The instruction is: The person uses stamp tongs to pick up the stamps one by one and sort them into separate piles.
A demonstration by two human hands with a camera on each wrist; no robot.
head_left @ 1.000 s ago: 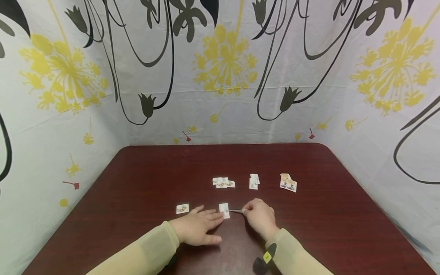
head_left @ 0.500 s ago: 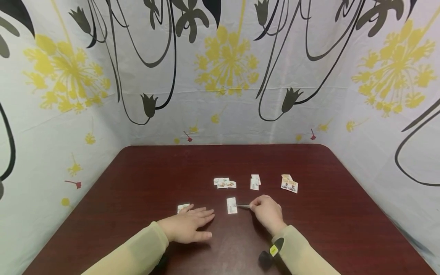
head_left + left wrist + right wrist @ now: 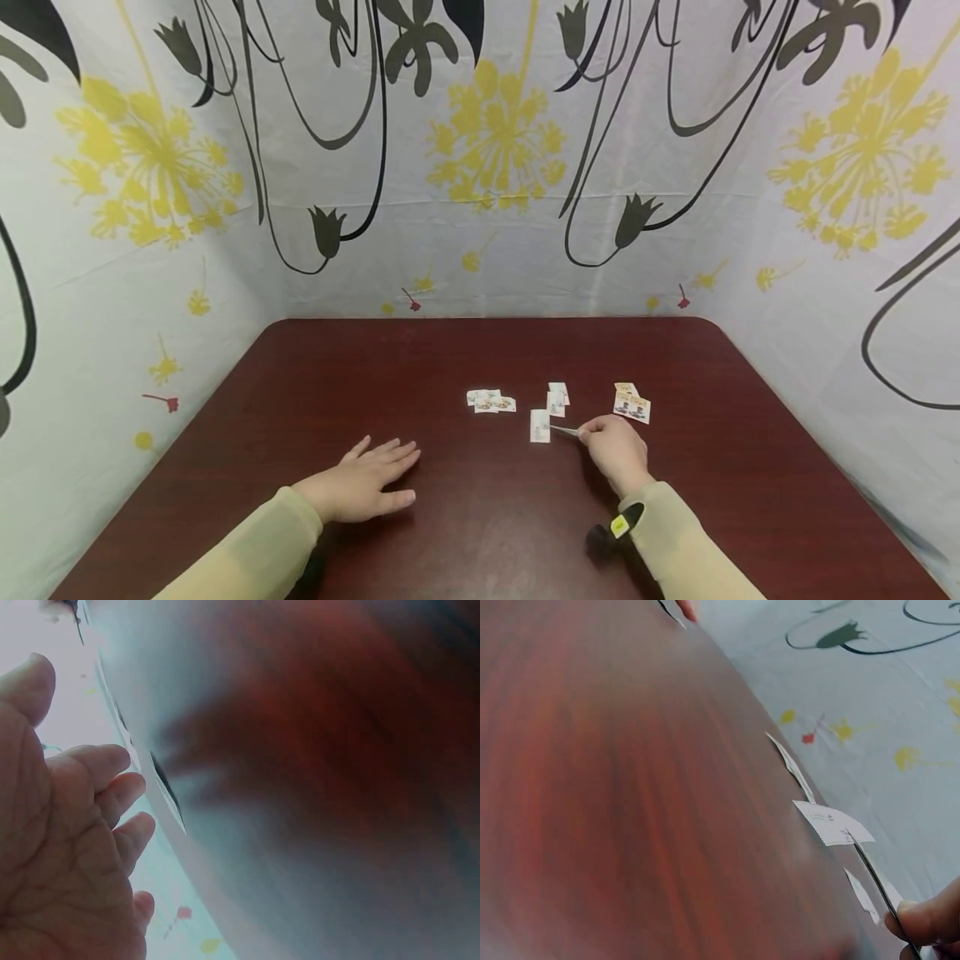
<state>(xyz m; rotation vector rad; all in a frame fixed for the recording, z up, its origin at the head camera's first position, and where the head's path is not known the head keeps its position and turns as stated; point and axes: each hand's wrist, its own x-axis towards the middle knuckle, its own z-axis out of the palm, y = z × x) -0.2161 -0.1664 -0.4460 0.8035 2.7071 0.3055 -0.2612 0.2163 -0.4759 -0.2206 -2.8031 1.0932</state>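
My right hand [image 3: 617,454] pinches a pair of tweezers [image 3: 565,430]. At the tweezers' tip is a small white postage stamp [image 3: 540,426], its toothed edge visible in the right wrist view, where the stamp [image 3: 831,823] appears raised off the table. It is just in front of the middle group of stamps [image 3: 557,402]. My left hand [image 3: 356,481], palm down with fingers spread, is over the table's left part. Its fingers cover the spot where a lone stamp lay. In the left wrist view, a thin white edge [image 3: 171,795] shows beyond the fingertips.
Two more groups of overlapping stamps lie nearby: one left of the middle [image 3: 491,402], one to the right [image 3: 632,407]. The dark red wooden table [image 3: 375,358] has rounded far corners. A patterned white cloth [image 3: 495,283] hangs around it.
My right hand has carried the stamp in the tweezers right and away from me, toward the middle group. My left hand has moved left, off that stamp and over the lone one.
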